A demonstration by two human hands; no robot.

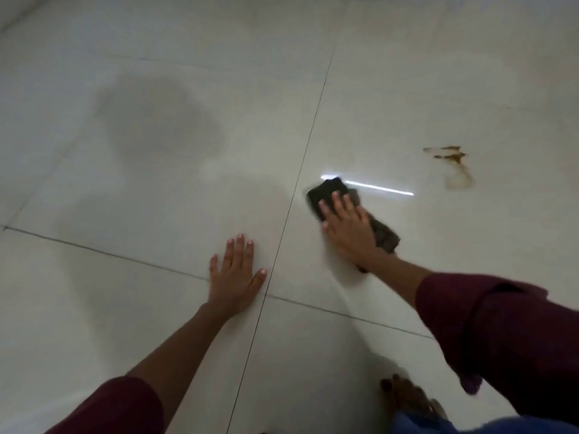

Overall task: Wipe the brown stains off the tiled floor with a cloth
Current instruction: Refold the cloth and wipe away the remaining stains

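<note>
The right hand (347,228) presses flat fingers (336,203), a little apart, on the dark cloth (329,189); the left hand (235,274) rests spread on the tiled floor (156,198). The wiping step is on, I think. The brown stain (454,164) lies well past the fingers, to their right, so the cloth must slide there next.

Tiled floor (156,42), pale and glossy, dark grout lines crossing near the left hand (235,274), which lies flat, fingers spread. Right hand (347,228) presses flat on a dark cloth (327,191) just right of the long grout line. Brown stain (454,164) further right, apart from the cloth; a maroon sleeve (488,336) on the right arm
</note>
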